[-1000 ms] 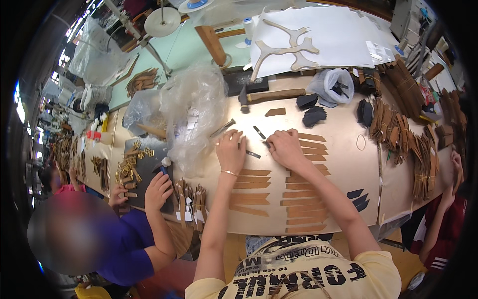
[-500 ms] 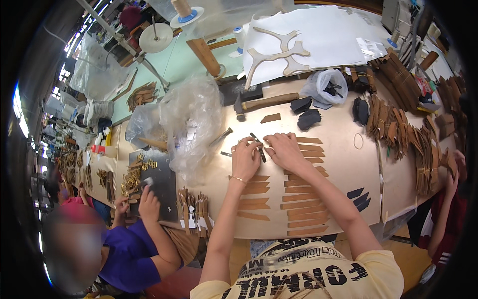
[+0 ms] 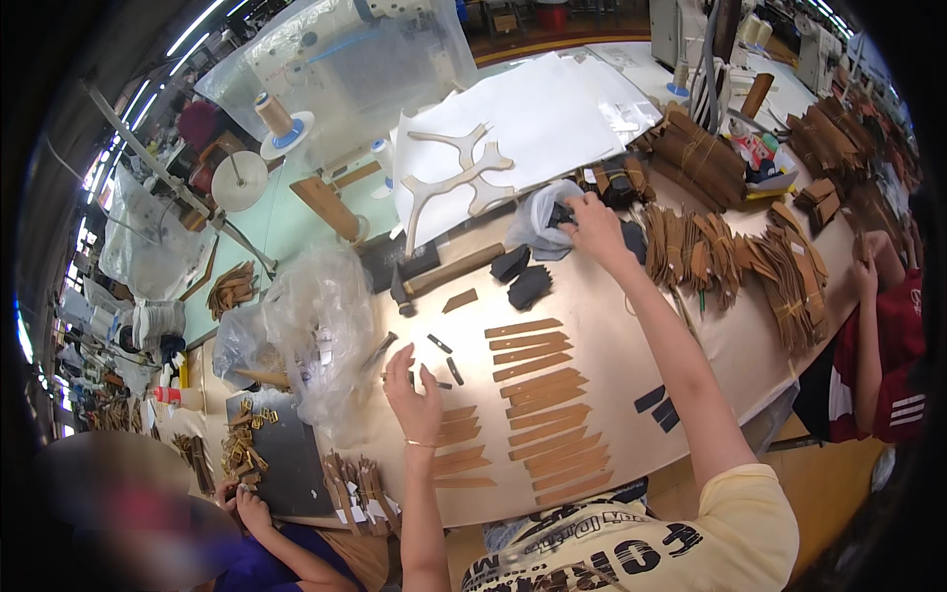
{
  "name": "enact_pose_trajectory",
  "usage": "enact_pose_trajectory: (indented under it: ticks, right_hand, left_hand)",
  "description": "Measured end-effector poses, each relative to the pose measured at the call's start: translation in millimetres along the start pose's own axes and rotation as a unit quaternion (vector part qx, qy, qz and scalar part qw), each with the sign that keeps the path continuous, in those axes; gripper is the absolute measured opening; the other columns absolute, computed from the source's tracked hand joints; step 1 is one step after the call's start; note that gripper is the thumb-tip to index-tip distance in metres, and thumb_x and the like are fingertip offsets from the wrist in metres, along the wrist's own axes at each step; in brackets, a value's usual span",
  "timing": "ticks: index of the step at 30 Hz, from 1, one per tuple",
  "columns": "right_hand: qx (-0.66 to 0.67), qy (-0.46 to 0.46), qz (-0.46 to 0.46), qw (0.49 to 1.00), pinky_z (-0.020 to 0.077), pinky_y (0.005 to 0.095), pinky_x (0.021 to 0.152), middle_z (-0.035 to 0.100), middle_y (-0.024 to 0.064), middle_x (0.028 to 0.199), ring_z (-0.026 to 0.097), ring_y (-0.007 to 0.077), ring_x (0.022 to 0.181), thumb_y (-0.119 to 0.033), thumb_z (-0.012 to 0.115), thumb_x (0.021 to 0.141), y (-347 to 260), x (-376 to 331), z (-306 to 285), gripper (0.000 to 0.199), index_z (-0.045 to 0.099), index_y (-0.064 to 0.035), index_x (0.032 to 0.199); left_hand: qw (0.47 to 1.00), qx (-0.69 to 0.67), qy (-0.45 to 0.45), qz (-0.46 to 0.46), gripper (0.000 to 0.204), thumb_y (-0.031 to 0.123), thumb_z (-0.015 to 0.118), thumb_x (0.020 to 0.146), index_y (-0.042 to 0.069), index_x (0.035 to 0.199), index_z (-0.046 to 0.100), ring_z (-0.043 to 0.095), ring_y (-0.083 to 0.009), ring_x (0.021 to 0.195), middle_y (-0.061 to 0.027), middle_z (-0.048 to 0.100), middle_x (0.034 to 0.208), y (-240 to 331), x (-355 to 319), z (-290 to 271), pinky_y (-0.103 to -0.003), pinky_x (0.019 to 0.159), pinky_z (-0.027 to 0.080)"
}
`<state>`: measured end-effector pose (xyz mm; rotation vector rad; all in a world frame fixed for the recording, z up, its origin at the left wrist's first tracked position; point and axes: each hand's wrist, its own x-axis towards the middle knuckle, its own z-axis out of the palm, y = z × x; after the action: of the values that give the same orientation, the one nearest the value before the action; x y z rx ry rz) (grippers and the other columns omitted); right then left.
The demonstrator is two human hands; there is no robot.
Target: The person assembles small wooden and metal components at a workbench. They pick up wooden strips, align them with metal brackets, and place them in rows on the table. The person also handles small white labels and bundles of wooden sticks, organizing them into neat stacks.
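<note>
My left hand [image 3: 412,403] is held over the table with its fingers apart and nothing in them. Beside its fingertips lie a small black strip [image 3: 440,343] and another black strip [image 3: 455,371]. At the mouth of a translucent plastic bag [image 3: 533,219], my right hand [image 3: 598,232] has its fingers curled in among small black pieces [image 3: 560,214]; whatever they grip is hidden. Pointed brown leather strips [image 3: 547,395] form a long column in front of me, with a shorter column of brown strips [image 3: 464,459] to its left.
Black stacked pieces [image 3: 530,287] and a hammer [image 3: 449,271] lie beyond the strips. Crumpled clear plastic [image 3: 321,340] sits to the left. Brown bundles [image 3: 691,247] crowd the far right. Co-workers sit on both sides; a dark board [image 3: 281,459] holds gold buckles [image 3: 242,444].
Both hands have parted from the black strips they were handling together. My right hand has gone far and right to the bag; my left has drawn back, its fingers now spread.
</note>
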<state>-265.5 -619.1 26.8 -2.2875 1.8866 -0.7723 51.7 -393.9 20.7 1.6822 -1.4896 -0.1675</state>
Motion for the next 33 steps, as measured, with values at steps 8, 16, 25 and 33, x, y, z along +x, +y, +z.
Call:
enact_pose_trajectory:
  ticks: [8, 16, 25, 33]
  right_hand:
    - [-0.106, -0.049, -0.052, 0.992, 0.0433, 0.044, 0.085, 0.055, 0.0131, 0.112, 0.053, 0.0285, 0.108, -0.04, 0.078, 0.075, -9.1, 25.0, 29.7, 0.048, 0.066, -0.011, 0.11]
    - [-0.104, -0.079, -0.073, 0.989, 0.0476, 0.0445, 0.074, 0.066, 0.0117, 0.089, 0.066, 0.0306, 0.088, -0.025, 0.075, 0.079, 1.3, 49.6, 39.1, 0.017, 0.072, -0.0087, 0.084]
    - [-0.117, 0.015, -0.181, 0.976, 0.0515, 0.0382, 0.07, 0.067, 0.0103, 0.085, 0.068, 0.0263, 0.084, -0.017, 0.068, 0.08, 13.2, 61.6, 14.7, 0.01, 0.068, -0.0086, 0.085]
    - [-0.127, -0.024, -0.258, 0.958, 0.0515, 0.037, 0.072, 0.068, 0.0083, 0.09, 0.068, 0.0245, 0.086, -0.017, 0.068, 0.079, 20.1, 59.3, 24.2, 0.021, 0.066, -0.0101, 0.099]
  left_hand:
    - [0.998, 0.007, -0.035, 0.046, 0.03, 0.005, 0.064, 0.085, 0.006, 0.115, 0.066, 0.06, -0.0292, 0.104, -0.0148, 0.061, 0.122, 55.7, -0.7, 21.3, -0.041, 0.095, 0.041]
    - [0.983, -0.044, -0.09, 0.156, 0.027, -0.001, 0.065, 0.084, 0.005, 0.11, 0.068, 0.063, -0.0306, 0.105, -0.0136, 0.068, 0.109, 85.9, 54.2, 64.2, -0.039, 0.089, 0.048]
    - [0.915, 0.158, -0.267, 0.26, 0.022, 0.018, 0.054, 0.091, 0.005, 0.099, 0.07, 0.057, -0.0307, 0.107, -0.0142, 0.065, 0.109, 106.4, 142.4, 213.2, -0.044, 0.094, 0.042]
    - [0.945, 0.054, -0.299, 0.124, 0.032, 0.029, 0.06, 0.086, 0.0, 0.092, 0.073, 0.065, -0.0334, 0.095, -0.0184, 0.07, 0.094, 91.9, 137.3, 210.1, -0.043, 0.086, 0.049]
